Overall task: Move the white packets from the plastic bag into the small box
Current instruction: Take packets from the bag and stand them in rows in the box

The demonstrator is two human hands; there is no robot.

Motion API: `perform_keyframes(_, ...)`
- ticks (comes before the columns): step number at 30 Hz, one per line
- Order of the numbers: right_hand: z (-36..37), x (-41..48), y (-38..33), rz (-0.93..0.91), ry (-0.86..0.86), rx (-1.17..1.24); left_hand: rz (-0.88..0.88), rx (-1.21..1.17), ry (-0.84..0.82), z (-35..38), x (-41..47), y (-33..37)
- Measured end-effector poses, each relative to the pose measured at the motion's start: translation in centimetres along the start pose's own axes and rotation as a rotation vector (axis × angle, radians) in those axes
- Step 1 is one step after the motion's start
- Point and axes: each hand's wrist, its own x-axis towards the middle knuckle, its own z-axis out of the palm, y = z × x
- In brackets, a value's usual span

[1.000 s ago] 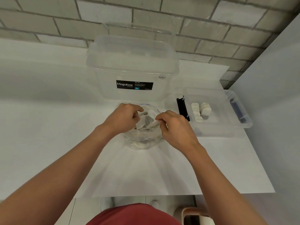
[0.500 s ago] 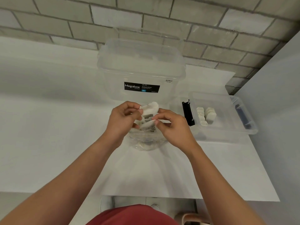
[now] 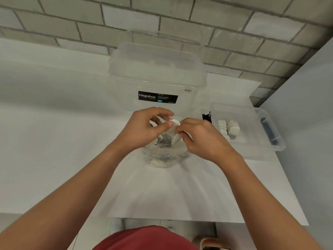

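both hands meet over the mouth of the plastic bag (image 3: 162, 159), a clear, crumpled film pouch slumped on the white worktop (image 3: 54, 141). the left hand (image 3: 144, 127) pinches the rounded top of a white packet (image 3: 175, 122) between thumb and forefinger, its other fingers curled above. the right hand (image 3: 200, 138) has its fingertips curled onto the lower, pointed end of the same soft white shape; it may be two packets pressed together, since the fingers cover the join. more packets (image 3: 163, 141) lie inside the bag, grey in shadow and folded over one another, too tangled to count.

just right of the hands sits the small box (image 3: 252, 141), a shallow clear plastic tub with rounded corners. a short row of white packets (image 3: 228, 129) stands on edge near its left wall, pillow-like with scalloped tops. a black clip (image 3: 206, 118) shows on its left end and a blue clip (image 3: 268, 129) on its right, blurred through the wall.

behind the bag stands a large clear box (image 3: 156, 73) with a lid, its black label (image 3: 158, 97) reading megabox; the smaller print is illegible. the hands hide its lower front edge. a grey brick wall (image 3: 180, 24) with pale mortar runs behind. a red garment (image 3: 144, 239) is cut off at the bottom edge.
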Motion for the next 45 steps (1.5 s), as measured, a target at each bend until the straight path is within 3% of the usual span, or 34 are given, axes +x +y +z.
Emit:
perform_keyframes(4, -0.5, 0.3, -0.2, -0.042, -0.043, -0.021, 0.081, 0.136, -0.089, 0.0, 0.8, 0.2)
perform_keyframes(10, -1.6, -0.6, 0.6, 0.020, 0.061, 0.079, 0.003, 0.027, 0.015, 0.2, 1.4, -0.3)
perform_keyframes(14, -4.9, -2.1, 3.1, 0.161, 0.198, 0.153, -0.104, -0.185, 0.049, 0.2, 1.9, -0.4)
perform_keyframes(17, -7.4, -3.6, 6.6, 0.306, 0.305, 0.092, -0.072, -0.081, 0.083, 0.2, 2.3, -0.2)
perform_keyframes(20, -8.9, -5.2, 10.8, 0.467, 0.372, -0.025, -0.049, -0.144, 0.128, -0.4, 2.8, 0.3)
perform_keyframes(24, -8.9, -6.2, 15.4, 0.577, 0.267, -0.116, -0.039, -0.155, 0.169, -0.5, 2.8, 1.0)
perform_keyframes(33, -4.8, -5.7, 20.9, 0.651, -0.265, -0.252, -0.094, -0.117, 0.233, 3.0, 2.6, 2.7)
perform_keyframes(45, -3.4, -4.8, 22.4, 0.662, -0.255, -0.251, -0.074, -0.029, 0.109, 7.7, 3.4, 4.4)
